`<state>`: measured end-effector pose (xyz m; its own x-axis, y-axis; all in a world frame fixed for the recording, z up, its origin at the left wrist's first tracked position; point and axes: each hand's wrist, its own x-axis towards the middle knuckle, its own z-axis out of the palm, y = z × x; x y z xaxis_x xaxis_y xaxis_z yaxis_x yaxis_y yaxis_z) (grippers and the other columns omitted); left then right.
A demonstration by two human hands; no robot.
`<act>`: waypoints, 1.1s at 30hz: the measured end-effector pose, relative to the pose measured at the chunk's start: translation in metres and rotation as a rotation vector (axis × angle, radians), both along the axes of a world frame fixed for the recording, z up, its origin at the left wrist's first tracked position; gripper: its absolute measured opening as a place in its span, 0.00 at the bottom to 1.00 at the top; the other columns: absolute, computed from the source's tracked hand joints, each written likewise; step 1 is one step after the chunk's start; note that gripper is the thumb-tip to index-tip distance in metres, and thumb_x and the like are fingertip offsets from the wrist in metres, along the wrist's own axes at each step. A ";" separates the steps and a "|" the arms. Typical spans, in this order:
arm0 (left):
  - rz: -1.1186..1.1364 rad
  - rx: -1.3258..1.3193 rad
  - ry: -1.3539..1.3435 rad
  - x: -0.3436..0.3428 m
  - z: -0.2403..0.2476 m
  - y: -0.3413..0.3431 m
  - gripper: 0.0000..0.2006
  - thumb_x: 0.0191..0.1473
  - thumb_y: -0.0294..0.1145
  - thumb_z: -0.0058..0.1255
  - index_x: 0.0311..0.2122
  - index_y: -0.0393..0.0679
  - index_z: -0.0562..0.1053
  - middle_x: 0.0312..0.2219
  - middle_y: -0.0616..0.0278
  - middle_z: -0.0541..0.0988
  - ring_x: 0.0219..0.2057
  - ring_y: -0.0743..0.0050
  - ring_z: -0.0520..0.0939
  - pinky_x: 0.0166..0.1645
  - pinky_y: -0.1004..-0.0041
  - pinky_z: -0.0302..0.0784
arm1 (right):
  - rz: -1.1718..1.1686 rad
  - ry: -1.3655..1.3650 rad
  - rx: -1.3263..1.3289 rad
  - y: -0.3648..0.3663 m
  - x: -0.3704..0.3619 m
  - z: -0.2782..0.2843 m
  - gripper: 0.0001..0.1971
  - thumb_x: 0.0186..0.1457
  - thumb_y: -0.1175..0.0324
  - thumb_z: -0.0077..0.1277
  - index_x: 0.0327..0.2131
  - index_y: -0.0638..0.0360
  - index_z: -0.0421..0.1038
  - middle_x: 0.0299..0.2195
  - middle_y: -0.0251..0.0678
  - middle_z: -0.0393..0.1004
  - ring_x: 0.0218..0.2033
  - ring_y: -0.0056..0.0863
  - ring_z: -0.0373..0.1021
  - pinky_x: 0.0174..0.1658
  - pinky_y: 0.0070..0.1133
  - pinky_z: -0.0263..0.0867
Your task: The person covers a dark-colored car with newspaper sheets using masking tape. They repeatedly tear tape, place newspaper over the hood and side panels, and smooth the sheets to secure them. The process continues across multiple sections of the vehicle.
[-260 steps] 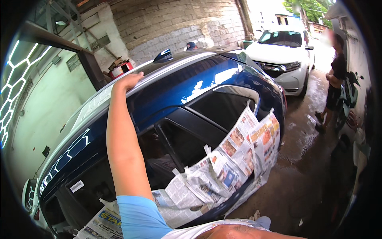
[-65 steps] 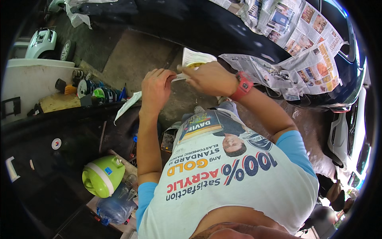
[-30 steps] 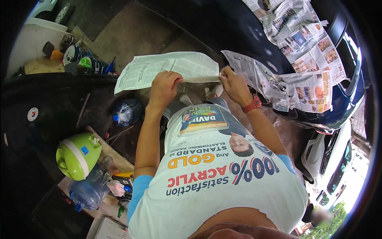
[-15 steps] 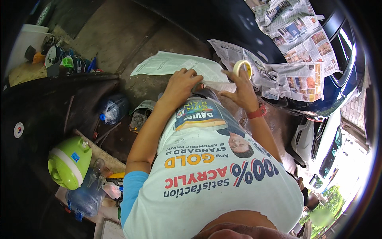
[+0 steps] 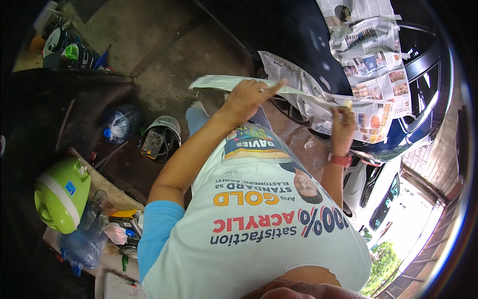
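Observation:
A pale greenish-white sheet of paper [image 5: 216, 81] stretches out in front of me, seen nearly edge-on. My left hand [image 5: 245, 103] is closed at its near edge, the index finger reaching along it to the right. Farther right, my right hand [image 5: 343, 124] has its fingers closed on a roll of masking tape [image 5: 348, 104], mostly hidden and blurred. Between the two hands runs a pale strip along the sheet's edge; where tape ends and paper begins, I cannot tell. Behind the strip, newspaper [image 5: 294, 72] hangs on a dark car.
More newspaper [image 5: 371, 62] covers the dark car [image 5: 303, 35] at the right. A white vehicle [image 5: 381, 192] stands behind it. At the left are a green jug [image 5: 62, 194], a clear water bottle [image 5: 119, 124], a grey bucket-like container [image 5: 162, 137] and several paint cans [image 5: 57, 42].
My right hand has moved right and down with the tape roll, away from my left hand. My left hand has shifted slightly right, and the sheet has tipped to a narrow edge-on band.

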<state>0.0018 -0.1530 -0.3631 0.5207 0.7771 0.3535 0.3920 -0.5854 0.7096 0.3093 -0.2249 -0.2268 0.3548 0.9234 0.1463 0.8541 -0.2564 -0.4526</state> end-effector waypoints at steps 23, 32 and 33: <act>0.593 -1.267 -1.268 0.174 -0.191 0.127 0.20 0.71 0.45 0.50 0.55 0.38 0.72 0.44 0.55 0.81 0.45 0.69 0.80 0.50 0.66 0.74 | 1.491 -1.310 -0.539 0.532 -0.277 -0.116 0.14 0.57 0.65 0.56 0.44 0.61 0.82 0.42 0.49 0.82 0.49 0.45 0.77 0.54 0.38 0.70; 0.661 -1.699 -1.458 0.315 -0.325 0.125 0.30 0.72 0.55 0.40 0.60 0.37 0.72 0.53 0.50 0.80 0.55 0.61 0.79 0.59 0.64 0.71 | 1.649 -1.673 -0.581 0.556 -0.247 -0.439 0.12 0.55 0.72 0.56 0.43 0.54 0.82 0.43 0.43 0.83 0.53 0.41 0.76 0.55 0.34 0.71; 0.647 -1.733 -1.479 0.327 -0.330 0.125 0.30 0.72 0.57 0.39 0.59 0.37 0.73 0.52 0.50 0.81 0.54 0.60 0.80 0.57 0.63 0.73 | 1.630 -1.694 -0.594 0.558 -0.240 -0.450 0.12 0.55 0.72 0.56 0.43 0.54 0.82 0.44 0.43 0.83 0.53 0.40 0.76 0.56 0.35 0.70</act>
